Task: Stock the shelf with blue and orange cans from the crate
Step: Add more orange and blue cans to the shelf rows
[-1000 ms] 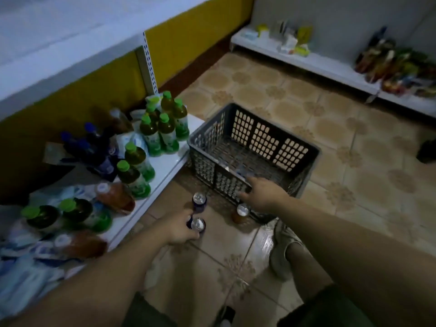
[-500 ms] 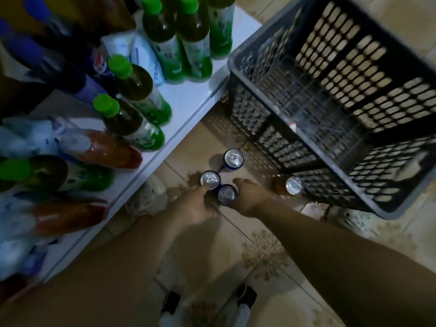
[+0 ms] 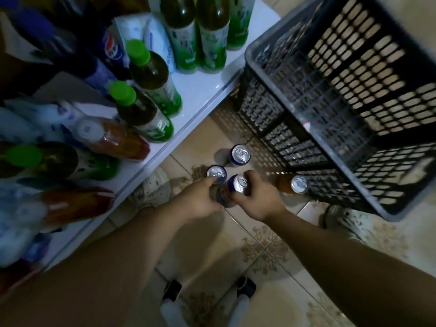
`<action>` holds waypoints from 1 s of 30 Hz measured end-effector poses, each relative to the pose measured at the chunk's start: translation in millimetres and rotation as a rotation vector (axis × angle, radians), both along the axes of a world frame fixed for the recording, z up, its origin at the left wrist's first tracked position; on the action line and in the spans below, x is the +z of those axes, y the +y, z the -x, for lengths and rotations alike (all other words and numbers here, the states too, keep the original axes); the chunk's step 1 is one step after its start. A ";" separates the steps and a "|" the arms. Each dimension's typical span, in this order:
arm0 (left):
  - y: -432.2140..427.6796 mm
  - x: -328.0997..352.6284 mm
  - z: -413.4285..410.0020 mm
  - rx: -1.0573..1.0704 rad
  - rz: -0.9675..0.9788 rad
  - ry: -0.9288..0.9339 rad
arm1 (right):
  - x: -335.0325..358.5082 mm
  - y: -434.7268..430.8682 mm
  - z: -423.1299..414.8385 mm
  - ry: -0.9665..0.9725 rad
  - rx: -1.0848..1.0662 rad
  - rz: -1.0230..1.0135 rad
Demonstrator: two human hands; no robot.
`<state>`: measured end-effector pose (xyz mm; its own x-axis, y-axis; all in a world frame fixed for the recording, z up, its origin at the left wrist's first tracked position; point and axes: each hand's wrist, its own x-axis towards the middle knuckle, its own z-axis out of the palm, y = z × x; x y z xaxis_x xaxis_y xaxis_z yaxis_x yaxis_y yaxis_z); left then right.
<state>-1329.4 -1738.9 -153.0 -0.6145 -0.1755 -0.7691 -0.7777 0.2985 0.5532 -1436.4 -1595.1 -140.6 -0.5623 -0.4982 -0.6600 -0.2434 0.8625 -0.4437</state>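
Note:
Three blue cans and one orange can are on the tiled floor between the white shelf (image 3: 207, 90) and the dark grey crate (image 3: 257, 67). My right hand (image 3: 258, 200) grips the nearest blue can (image 3: 237, 187), which is tilted. My left hand (image 3: 197, 199) holds the blue can (image 3: 216, 173) beside it; its fingers are partly hidden. A third blue can (image 3: 240, 154) stands alone, further away. The orange can (image 3: 291, 184) leans against the crate's side wall. No cans show inside the crate.
The shelf holds green-capped bottles (image 3: 144, 74), orange-brown bottles lying flat (image 3: 118, 140), dark cola bottles (image 3: 103, 50) and white packets. My shoes (image 3: 153, 190) show on the floor near the shelf edge and by the crate's corner.
My right hand left the crate rim and came down onto the nearest blue can, which now tilts in its grip. My head moved closer to the cans.

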 end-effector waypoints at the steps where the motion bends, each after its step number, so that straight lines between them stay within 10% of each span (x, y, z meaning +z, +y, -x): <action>1: 3.1 15.7 2.0 0.010 -0.016 0.027 | 20.7 1.8 -1.6 0.005 -0.064 0.073; 17: 6.4 372.4 -59.8 0.236 0.145 0.701 | 365.9 -34.4 -64.0 -0.030 -0.563 1.106; 30: -26.9 506.9 -262.9 0.555 0.513 0.864 | 517.4 -104.8 -239.1 -0.025 0.066 1.251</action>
